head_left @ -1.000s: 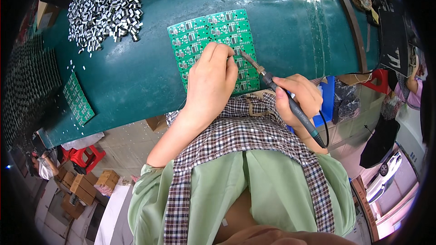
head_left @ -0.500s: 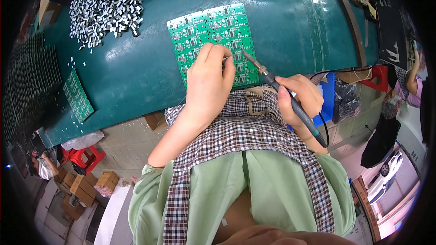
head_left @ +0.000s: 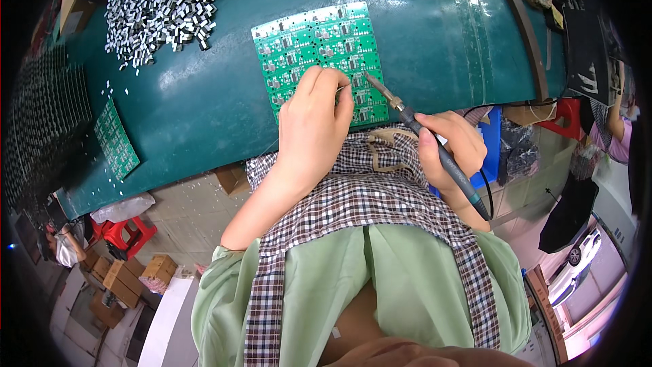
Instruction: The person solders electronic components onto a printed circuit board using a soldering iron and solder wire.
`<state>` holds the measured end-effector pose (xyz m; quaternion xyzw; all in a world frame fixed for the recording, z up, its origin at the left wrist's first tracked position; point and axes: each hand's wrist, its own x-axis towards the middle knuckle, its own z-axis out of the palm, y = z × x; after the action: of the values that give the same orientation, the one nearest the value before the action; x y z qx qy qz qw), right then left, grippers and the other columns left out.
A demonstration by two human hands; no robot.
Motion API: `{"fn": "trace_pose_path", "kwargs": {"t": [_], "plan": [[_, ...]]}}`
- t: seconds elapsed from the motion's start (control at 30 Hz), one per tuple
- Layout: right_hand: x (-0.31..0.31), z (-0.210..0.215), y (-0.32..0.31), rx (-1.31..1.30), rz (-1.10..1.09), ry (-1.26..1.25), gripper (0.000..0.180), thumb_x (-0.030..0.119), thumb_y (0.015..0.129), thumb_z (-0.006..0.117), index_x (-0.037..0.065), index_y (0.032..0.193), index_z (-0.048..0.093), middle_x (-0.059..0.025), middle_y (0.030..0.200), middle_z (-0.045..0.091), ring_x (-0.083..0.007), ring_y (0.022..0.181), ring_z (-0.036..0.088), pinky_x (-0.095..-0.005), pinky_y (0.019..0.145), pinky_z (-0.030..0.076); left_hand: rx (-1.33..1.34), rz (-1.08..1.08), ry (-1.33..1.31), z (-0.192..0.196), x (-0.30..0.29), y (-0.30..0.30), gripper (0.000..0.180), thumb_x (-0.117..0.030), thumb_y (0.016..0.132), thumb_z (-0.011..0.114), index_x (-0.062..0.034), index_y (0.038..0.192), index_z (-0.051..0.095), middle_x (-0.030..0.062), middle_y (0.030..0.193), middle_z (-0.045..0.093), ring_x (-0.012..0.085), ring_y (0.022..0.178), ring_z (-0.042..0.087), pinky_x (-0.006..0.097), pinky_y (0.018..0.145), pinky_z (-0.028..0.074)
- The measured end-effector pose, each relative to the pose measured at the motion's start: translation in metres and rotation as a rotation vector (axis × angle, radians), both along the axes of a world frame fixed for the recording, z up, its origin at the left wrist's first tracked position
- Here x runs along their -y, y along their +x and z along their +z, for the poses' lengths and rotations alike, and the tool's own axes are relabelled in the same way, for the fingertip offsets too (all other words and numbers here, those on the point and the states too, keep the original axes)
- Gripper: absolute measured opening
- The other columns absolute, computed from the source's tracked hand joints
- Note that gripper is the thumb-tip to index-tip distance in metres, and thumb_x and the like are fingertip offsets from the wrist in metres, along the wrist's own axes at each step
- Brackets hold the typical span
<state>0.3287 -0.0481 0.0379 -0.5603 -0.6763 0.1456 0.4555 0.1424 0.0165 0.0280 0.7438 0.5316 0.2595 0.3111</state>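
A green panel of joined circuit boards (head_left: 286, 46) lies on the table in front of me, its near part beneath my left hand (head_left: 311, 121). The left fingers are pinched together just above the panel, with a thin solder wire (head_left: 344, 86) showing at their tips. My right hand (head_left: 454, 148) grips a soldering iron (head_left: 407, 115) like a pen. The iron slants up and left, its tip at the right half of the panel, close to the left fingertips. Whether the tip touches a joint is too small to tell.
A heap of small black-and-white parts (head_left: 163, 10) covers the far left of the green table (head_left: 204, 115). Another green circuit panel (head_left: 117, 141) and a stack of dark grid-like trays (head_left: 44, 115) are at the left. A blue bin (head_left: 490, 146) stands below the right edge.
The circuit panel has shifted very slightly away from me. My right hand and the iron have moved a touch to the right, while the left hand keeps its pinch.
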Motion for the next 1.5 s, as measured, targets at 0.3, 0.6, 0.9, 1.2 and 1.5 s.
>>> {"fn": "trace_pose_path", "kwargs": {"t": [0.3, 0.6, 0.9, 1.2, 1.5], "plan": [[0.001, -0.002, 0.0, 0.038, 0.049, -0.001, 0.015, 0.004, 0.069, 0.067, -0.002, 0.082, 0.067, -0.0107, 0.066, 0.063, -0.0215, 0.053, 0.06, -0.0293, 0.048, 0.046, 0.056, 0.013, -0.002, -0.002, 0.003, 0.002, 0.01, 0.001, 0.08, 0.062, -0.0024, 0.088, 0.058, 0.0073, 0.08, 0.057, 0.0174, 0.057, 0.049, 0.03, 0.052, 0.04], [0.007, -0.005, -0.001, 0.008, 0.056, 0.016, 0.015, 0.004, 0.069, 0.068, -0.002, 0.083, 0.067, -0.011, 0.068, 0.064, -0.0223, 0.055, 0.061, -0.0297, 0.049, 0.047, 0.097, -0.025, -0.003, -0.007, 0.004, 0.005, 0.01, 0.001, 0.08, 0.062, -0.0023, 0.089, 0.059, 0.008, 0.079, 0.056, 0.0189, 0.056, 0.051, 0.031, 0.052, 0.041], [0.018, 0.001, 0.0, 0.012, -0.002, 0.01, 0.012, 0.004, 0.07, 0.066, -0.003, 0.08, 0.066, -0.012, 0.066, 0.064, -0.0233, 0.054, 0.061, -0.03, 0.049, 0.047, 0.021, -0.018, 0.035, -0.002, 0.012, 0.002, 0.01, 0.0, 0.079, 0.064, -0.0019, 0.087, 0.059, 0.0082, 0.079, 0.056, 0.0219, 0.061, 0.057, 0.033, 0.055, 0.044], [0.02, -0.003, 0.0, 0.039, 0.047, 0.05, 0.012, 0.001, 0.067, 0.066, -0.002, 0.079, 0.066, -0.0109, 0.064, 0.063, -0.0224, 0.051, 0.06, -0.0295, 0.047, 0.046, 0.005, -0.021, 0.051, -0.007, 0.019, 0.0, 0.01, 0.002, 0.078, 0.064, -0.0019, 0.086, 0.059, 0.0086, 0.078, 0.06, 0.0194, 0.064, 0.058, 0.031, 0.057, 0.046], [0.023, -0.002, -0.001, 0.02, 0.067, 0.019, 0.014, 0.0, 0.066, 0.066, -0.002, 0.08, 0.066, -0.0111, 0.066, 0.064, -0.0221, 0.053, 0.061, -0.029, 0.048, 0.047, 0.02, -0.059, -0.018, -0.006, 0.021, 0.005, 0.009, -0.001, 0.08, 0.06, -0.0028, 0.086, 0.053, 0.0138, 0.083, 0.057, 0.0343, 0.069, 0.06, 0.043, 0.057, 0.049]]}}
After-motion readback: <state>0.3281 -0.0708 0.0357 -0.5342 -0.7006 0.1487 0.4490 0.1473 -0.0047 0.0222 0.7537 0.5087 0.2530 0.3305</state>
